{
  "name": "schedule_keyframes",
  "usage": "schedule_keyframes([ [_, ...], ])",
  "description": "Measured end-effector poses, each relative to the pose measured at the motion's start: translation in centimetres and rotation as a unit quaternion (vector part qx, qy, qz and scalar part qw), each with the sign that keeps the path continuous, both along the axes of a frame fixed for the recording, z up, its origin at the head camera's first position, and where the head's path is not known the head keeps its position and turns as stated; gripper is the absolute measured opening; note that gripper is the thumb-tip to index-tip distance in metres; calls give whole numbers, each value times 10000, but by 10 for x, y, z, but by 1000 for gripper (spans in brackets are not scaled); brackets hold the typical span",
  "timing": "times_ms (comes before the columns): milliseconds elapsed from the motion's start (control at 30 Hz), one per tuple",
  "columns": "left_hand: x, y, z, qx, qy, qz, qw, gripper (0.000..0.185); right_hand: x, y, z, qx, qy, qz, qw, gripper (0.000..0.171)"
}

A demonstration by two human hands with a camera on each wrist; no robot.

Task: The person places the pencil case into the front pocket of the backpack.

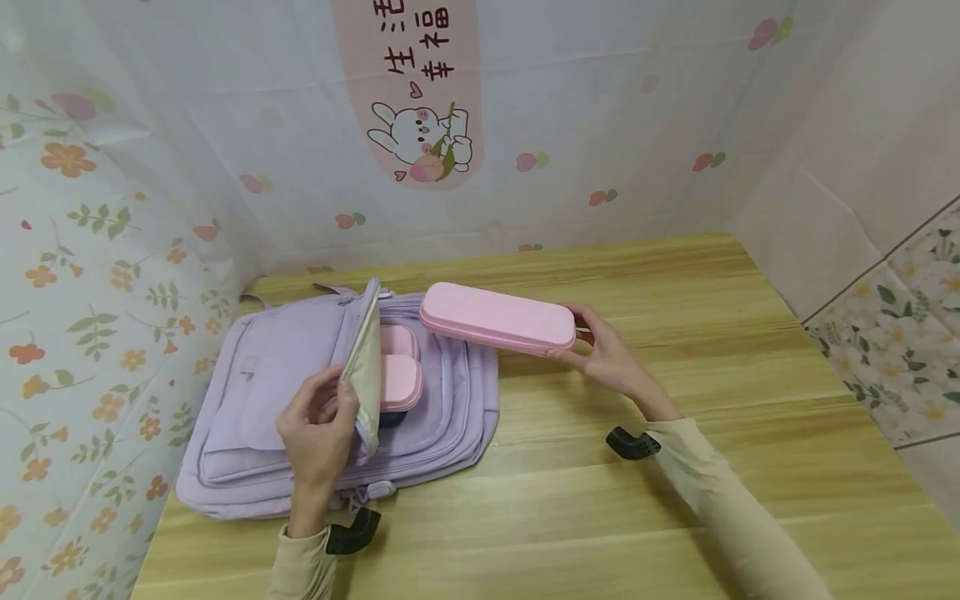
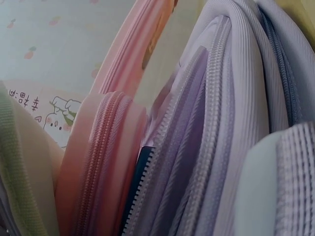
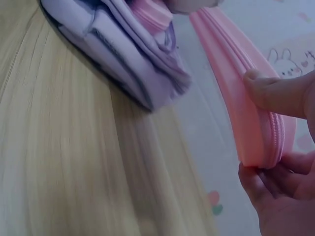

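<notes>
A lavender backpack (image 1: 277,367) lies on the table, its front pocket unzipped. My left hand (image 1: 318,421) pinches the edge of the pocket's flap (image 1: 365,367), folding it up so the cream lining faces right. Inside the pocket sit two pink cases; the nearer pink case (image 1: 401,382) partly covers the farther one (image 1: 399,340), and a dark item (image 1: 392,418) peeks out below. With thumb and fingers my right hand (image 1: 603,354) grips the right end of a long pink zippered pencil case (image 1: 498,317). In the right wrist view, the thumb (image 3: 275,93) lies along this pencil case's zipper side.
The wood-grain table (image 1: 540,500) extends right and in front of the backpack. Behind it hangs a white cloth (image 1: 600,117) printed with fruit and a rabbit; a floral cloth (image 1: 97,292) hangs at left. Backpack buckles (image 1: 371,492) lie by the left wrist.
</notes>
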State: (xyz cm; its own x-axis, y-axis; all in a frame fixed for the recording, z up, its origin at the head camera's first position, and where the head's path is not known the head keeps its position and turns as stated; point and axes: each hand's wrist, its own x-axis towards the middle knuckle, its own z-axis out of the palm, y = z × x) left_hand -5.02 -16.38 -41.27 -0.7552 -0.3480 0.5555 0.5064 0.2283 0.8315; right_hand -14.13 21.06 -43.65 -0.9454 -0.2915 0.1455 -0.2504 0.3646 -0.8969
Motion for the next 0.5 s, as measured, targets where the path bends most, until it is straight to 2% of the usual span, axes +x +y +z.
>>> schedule_keyframes([
  [300,0,-5,2,-87,-185,-187,9996,28,-10,-34,3,-258,139,387,9988,75],
  [500,-1,-8,3,-649,-792,-308,9943,25,-16,-47,8,-656,-56,527,9964,77],
])
